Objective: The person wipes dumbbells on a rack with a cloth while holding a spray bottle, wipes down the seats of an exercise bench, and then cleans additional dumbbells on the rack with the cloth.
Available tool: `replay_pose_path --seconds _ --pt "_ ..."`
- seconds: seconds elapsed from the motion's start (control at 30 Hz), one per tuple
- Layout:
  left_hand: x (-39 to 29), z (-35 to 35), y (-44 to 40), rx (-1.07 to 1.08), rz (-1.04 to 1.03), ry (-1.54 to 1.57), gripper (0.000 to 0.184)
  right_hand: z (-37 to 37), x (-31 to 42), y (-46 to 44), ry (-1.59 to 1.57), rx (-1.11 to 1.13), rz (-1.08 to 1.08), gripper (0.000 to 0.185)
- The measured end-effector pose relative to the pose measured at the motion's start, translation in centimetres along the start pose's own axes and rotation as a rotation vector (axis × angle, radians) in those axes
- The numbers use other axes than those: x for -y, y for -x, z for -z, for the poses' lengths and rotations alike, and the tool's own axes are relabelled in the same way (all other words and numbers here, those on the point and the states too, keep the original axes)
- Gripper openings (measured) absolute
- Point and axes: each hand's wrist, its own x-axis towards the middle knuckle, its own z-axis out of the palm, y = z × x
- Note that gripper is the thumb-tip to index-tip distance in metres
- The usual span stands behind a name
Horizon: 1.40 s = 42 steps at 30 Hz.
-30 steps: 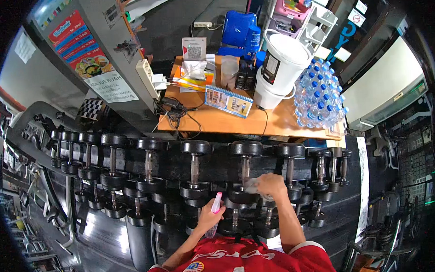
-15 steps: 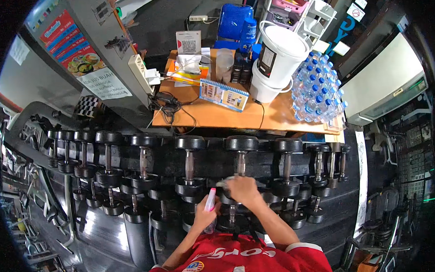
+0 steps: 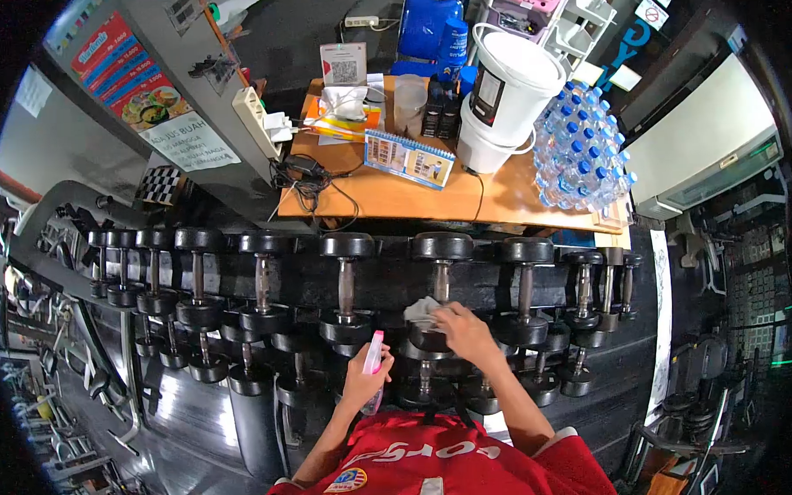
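Observation:
Wrapped round a spray bottle with a pink and white top (image 3: 376,351), my left hand (image 3: 359,384) is low in front of my chest. My right hand (image 3: 465,334) grips a grey cloth (image 3: 423,313), which lies against the near head of a black dumbbell (image 3: 442,248) on the rack's upper row. To the left of that dumbbell sits another one (image 3: 347,246) with a worn metal handle, its near head just beyond the bottle's top. Part of the near head under the cloth and fingers is hidden.
More dumbbells (image 3: 523,250) line two rows of the rack. Behind it stands a wooden table (image 3: 508,200) bearing white buckets (image 3: 512,82), a desk calendar (image 3: 408,159), cables and a pack of water bottles (image 3: 580,149). Gym machines flank both sides.
My right hand moved left with the cloth, then slightly back right, staying at the same dumbbell's near head. My left hand, still round the bottle, has shifted slightly left and up in view.

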Motion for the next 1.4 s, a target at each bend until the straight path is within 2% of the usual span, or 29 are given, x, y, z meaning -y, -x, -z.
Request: replay_pose_path --seconds 0.07,0.13,0.17,0.23,0.27,0.3,0.37,0.43,0.47,0.53,0.57,0.63,0.67,0.73,0.77,0.87,0.9,0.93,1.0,1.03,1.1,1.13,1.2,1.23,1.3,1.33,1.4 --pt "0.0 0.2 0.3 -0.019 0.000 -0.004 0.020 0.8 -1.6 1.8 -0.092 -0.029 -0.018 0.031" --pt "0.4 0.2 0.5 -0.061 -0.008 0.017 0.020 0.1 -2.9 3.7 -0.321 -0.201 -0.103 0.032" --pt "0.5 0.2 0.7 -0.068 -0.015 0.020 0.020 -0.4 -3.2 4.5 -0.318 -0.200 -0.094 0.032" --pt "0.7 0.4 1.2 -0.071 -0.019 0.008 0.019 -1.7 -3.6 6.4 -0.226 -0.374 -0.072 0.038" --pt "0.9 0.4 1.5 -0.075 -0.021 0.007 0.019 -2.8 -3.6 6.8 -0.095 -0.425 0.002 0.039" --pt "1.3 0.4 1.7 -0.096 -0.022 0.042 0.019 -3.7 -3.7 7.0 -0.001 -0.488 0.172 0.040" --pt "1.4 0.0 2.1 -0.115 -0.024 0.079 0.019 -3.8 -2.3 5.9 0.151 -0.393 0.420 0.035" --pt "1.0 -0.3 2.6 -0.136 -0.021 0.095 0.020 -3.7 0.5 4.5 0.283 -0.263 0.519 0.024" --pt "0.8 -0.4 2.8 -0.137 -0.023 0.094 0.020 -4.3 1.5 3.6 0.283 -0.265 0.520 0.024" --pt "0.6 -0.8 3.3 -0.121 -0.022 0.104 0.020 -6.3 3.2 1.7 0.538 -0.044 0.521 0.023" --pt "0.7 -0.9 3.3 -0.124 -0.025 0.107 0.020 -7.9 3.9 0.5 0.540 -0.044 0.525 0.023" --pt "1.3 -1.4 3.7 -0.141 -0.050 0.130 0.020 -11.3 4.5 -1.1 0.961 0.302 0.447 0.025" --pt "1.0 -1.5 3.9 -0.130 -0.048 0.122 0.019 -12.4 4.3 -1.6 0.962 0.299 0.447 0.025" --pt "0.9 -1.8 4.2 -0.134 -0.079 0.132 0.019 -13.8 4.2 -2.2 1.004 0.485 0.336 0.024" --pt "1.0 -1.9 4.5 -0.140 -0.101 0.151 0.019 -12.6 5.1 -1.7 1.002 0.484 0.331 0.024" --pt "1.1 -1.8 5.3 -0.146 -0.074 0.167 0.019 -9.0 4.6 0.6 0.827 0.136 0.463 0.023" --pt "1.3 -1.9 5.4 -0.146 -0.078 0.168 0.019 -7.5 3.0 1.2 0.633 -0.039 0.549 0.030" --pt "1.6 -1.7 5.6 -0.147 -0.080 0.162 0.019 -5.3 1.7 1.9 0.419 -0.105 0.628 0.039" --pt "2.4 -1.1 6.0 -0.142 -0.074 0.133 0.019 -2.8 -0.7 3.9 0.355 -0.222 0.623 0.043" --pt "2.6 -0.9 6.4 -0.140 -0.077 0.132 0.019 -2.9 -2.5 4.7 0.248 -0.273 0.563 0.048" --pt "2.8 -0.5 6.7 -0.098 -0.080 0.123 0.020 -4.1 -4.5 6.9 0.085 -0.443 0.288 0.049" --pt "2.8 -0.4 6.8 -0.095 -0.084 0.123 0.020 -4.9 -4.8 7.5 0.088 -0.447 0.288 0.049" --pt "3.1 -0.2 7.0 -0.075 -0.076 0.055 0.020 -6.2 -5.5 8.4 -0.278 -0.533 -0.113 0.044" --pt "3.4 -0.1 7.3 -0.075 -0.073 0.054 0.020 -7.0 -5.8 8.3 -0.279 -0.532 -0.115 0.044" --pt "3.6 -0.1 7.2 -0.032 -0.085 0.061 0.023 -8.7 -7.0 7.1 -0.275 -0.761 -0.108 0.033" --pt "3.7 -0.2 7.4 -0.032 -0.086 0.063 0.023 -9.4 -7.3 6.8 -0.363 -0.697 -0.303 0.025" --pt "3.7 -0.3 7.6 -0.017 -0.088 0.027 0.023 -10.1 -8.3 7.0 -0.386 -0.693 -0.328 0.023"
